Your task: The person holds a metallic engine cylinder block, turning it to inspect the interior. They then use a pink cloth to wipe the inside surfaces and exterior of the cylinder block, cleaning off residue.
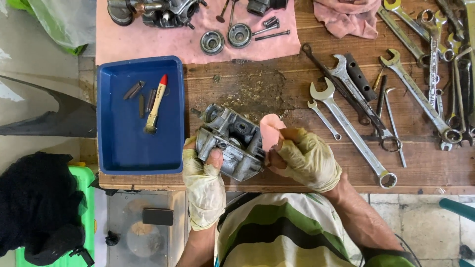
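Observation:
My left hand [204, 174], in a dirty pale glove, grips the near edge of a grey metal engine part [232, 140] held over the front of the wooden bench [257, 84]. My right hand [306, 157], also gloved, pinches a small pink rag [271, 132] and presses it against the right side of the part. Both hands sit close together at the bench's front edge.
A blue tray [113, 148] on the left holds a small brush [156, 103] and several small metal pieces. Several spanners [349, 129] lie spread at the right. More engine parts [153, 12] rest on a pink cloth [148, 44] at the back. A green crate [89, 198] stands below.

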